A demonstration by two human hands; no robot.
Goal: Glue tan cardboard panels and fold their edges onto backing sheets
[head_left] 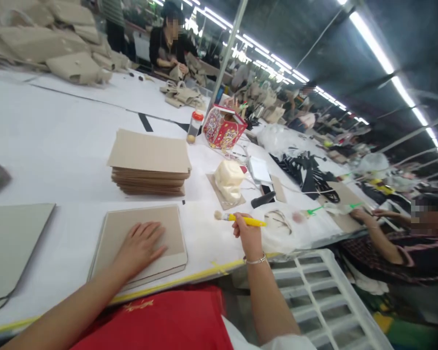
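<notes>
My left hand (141, 247) lies flat, fingers spread, on a beige panel (120, 226) near the table's front edge. The yellow-handled brush (251, 221) is held in my right hand (245, 231), its bristles pointing left over the white table. Behind my left hand stands a stack of beige sheets (149, 155). A cream-coloured lumpy container (229, 180) sits on a small beige board, just beyond the brush.
Large grey-beige panels (14, 243) lie at the left. Further back are a red box (224, 127), a red-lidded jar (195, 127) and heaped beige bags (51, 39). A black tool (263, 200) lies right of the container. A person works at the right, beyond a white rack (317, 291).
</notes>
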